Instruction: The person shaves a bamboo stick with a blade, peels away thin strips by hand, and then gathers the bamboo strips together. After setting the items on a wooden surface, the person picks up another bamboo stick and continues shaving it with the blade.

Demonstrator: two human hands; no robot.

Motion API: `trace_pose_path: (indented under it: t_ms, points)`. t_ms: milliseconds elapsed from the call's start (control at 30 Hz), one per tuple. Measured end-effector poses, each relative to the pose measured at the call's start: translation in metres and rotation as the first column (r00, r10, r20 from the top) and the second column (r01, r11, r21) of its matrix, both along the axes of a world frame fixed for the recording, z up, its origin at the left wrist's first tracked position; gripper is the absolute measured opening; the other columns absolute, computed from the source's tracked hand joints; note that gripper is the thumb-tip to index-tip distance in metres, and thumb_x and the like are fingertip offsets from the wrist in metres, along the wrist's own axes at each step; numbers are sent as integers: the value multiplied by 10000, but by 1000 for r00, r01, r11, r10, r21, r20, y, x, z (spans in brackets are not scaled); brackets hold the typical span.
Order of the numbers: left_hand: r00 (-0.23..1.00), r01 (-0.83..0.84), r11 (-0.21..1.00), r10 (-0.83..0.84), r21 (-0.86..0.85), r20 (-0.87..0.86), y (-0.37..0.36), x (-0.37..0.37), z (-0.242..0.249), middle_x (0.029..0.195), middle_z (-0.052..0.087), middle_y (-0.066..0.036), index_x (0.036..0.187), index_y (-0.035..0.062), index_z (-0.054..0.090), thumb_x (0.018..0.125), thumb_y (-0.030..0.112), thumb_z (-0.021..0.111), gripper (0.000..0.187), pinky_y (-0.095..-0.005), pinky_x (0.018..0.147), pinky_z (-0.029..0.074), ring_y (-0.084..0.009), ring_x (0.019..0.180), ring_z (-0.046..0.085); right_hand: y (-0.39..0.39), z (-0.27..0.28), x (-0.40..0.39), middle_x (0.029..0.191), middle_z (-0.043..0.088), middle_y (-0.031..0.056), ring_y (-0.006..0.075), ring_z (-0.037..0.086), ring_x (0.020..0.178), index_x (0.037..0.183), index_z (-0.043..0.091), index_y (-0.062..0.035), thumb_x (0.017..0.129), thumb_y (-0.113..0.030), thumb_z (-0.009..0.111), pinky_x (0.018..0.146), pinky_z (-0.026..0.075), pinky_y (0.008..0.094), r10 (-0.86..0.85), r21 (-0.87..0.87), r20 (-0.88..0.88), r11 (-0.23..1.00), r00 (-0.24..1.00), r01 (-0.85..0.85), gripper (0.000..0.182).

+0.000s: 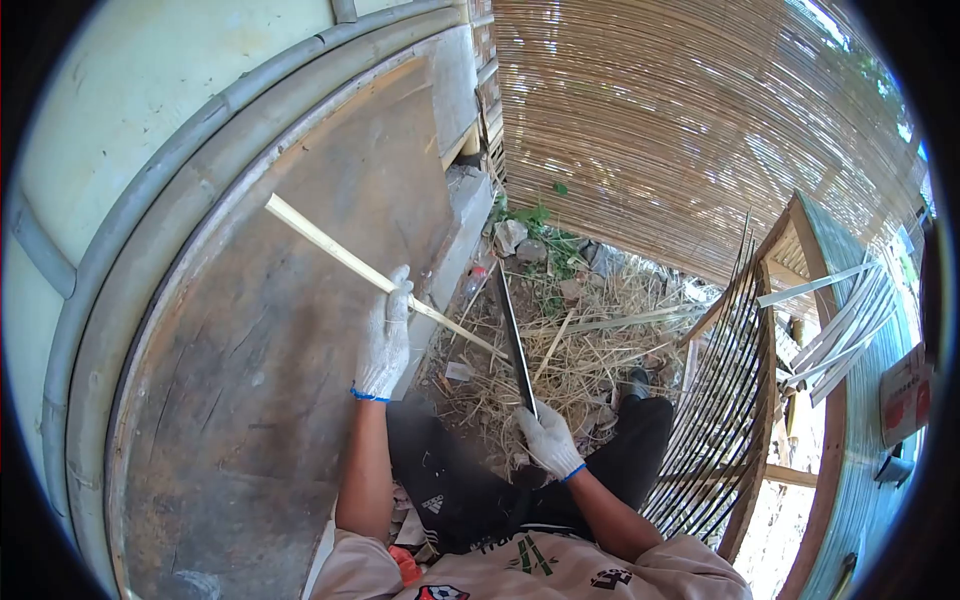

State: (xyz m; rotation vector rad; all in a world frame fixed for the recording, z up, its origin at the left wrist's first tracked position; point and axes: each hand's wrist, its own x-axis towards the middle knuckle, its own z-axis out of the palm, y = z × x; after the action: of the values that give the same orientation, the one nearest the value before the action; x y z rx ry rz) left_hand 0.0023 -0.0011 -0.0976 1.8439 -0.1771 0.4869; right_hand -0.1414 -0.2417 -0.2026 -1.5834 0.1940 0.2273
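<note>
Left hand (pixel 385 345): around pale strip (pixel 330 243), mid-length | right hand (pixel 548 443): at blade (pixel 515 340) base

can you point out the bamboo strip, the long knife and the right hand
Bamboo strip (pixel 330 243): head view, on its upper-left stretch
Long knife (pixel 516 344): head view, mid-blade
Right hand (pixel 549 443): head view, on its gloved back

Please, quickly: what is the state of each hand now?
Left hand: closed, holding a pale strip.
Right hand: closed, holding a long dark-bladed tool.

Daylight glints through a brown slatted screen (pixel 670 140).
</note>
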Motion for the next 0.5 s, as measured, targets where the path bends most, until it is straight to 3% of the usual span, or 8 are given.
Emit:
trace_pose_path:
  t_ms: [67,133,200,267,333,400,467,500]
  points:
    - [971,81,997,-78,3,-226,11,-2,-28,1483,593,-232,1435,-35,573,1122,359,472,514,-426,1137,439,-355,1385,565,-7,-6,-9,768,604,-8,75,529,707,1106,673,2,1033,-288,616,647,476,317,-25,-59,-43,998,999,23,305]
    - [985,74,971,-35,229,-170,4,-7,-39,1453,598,-260,1426,-14,585,1105,313,515,464,-441,1143,430,-393,1377,558,-10,-1,-12,793,654,46,109,589,734,1134,685,-8,1024,-270,614,691,507,343,-3,-170,-23,985,1000,-1,293]
    - [998,6,942,14,335,-58,-4,6,-81,1381,642,-261,1336,7,656,1087,271,542,380,-447,1109,463,-406,1315,601,-8,22,-19,708,557,-11,59,488,675,1120,699,-12,1050,-246,621,601,433,314,-58,-295,62,953,996,74,257]
    - [998,47,946,-34,320,-47,-12,21,-94,1253,688,-272,1249,4,682,1088,314,532,380,-470,1022,508,-433,1202,650,-15,21,-16,691,606,42,99,553,662,1146,713,-23,1026,-194,621,620,474,336,-45,-409,125,908,991,93,228]
    - [998,-5,959,20,285,-53,-18,39,-73,1165,699,-275,1218,10,683,1088,356,525,401,-492,959,522,-450,1129,665,-20,40,-7,743,673,95,151,636,694,1158,715,-20,989,-121,613,670,513,346,-30,-455,444,853,895,255,222]
    - [996,-49,965,66,257,-57,-23,62,-38,1077,710,-278,1187,17,685,1089,397,517,427,-513,897,535,-466,1055,679,-31,59,1,822,710,145,180,692,751,1149,713,-18,955,-76,607,716,538,359,15,-490,574,807,819,329,228]
    - [998,6,985,6,170,-67,-23,79,9,935,711,-238,1114,31,678,1102,494,451,516,-520,793,509,-423,910,708,-43,77,5,1033,745,219,385,741,968,1206,700,-8,940,-95,633,858,568,415,-20,-494,520,809,854,320,289]
    - [999,3,986,6,169,-50,-25,81,32,935,711,-238,1114,31,678,1102,494,451,516,-520,793,509,-423,910,708,-48,82,8,971,739,207,349,743,873,1174,702,-5,952,-94,635,791,565,402,-39,-472,550,810,834,349,249]
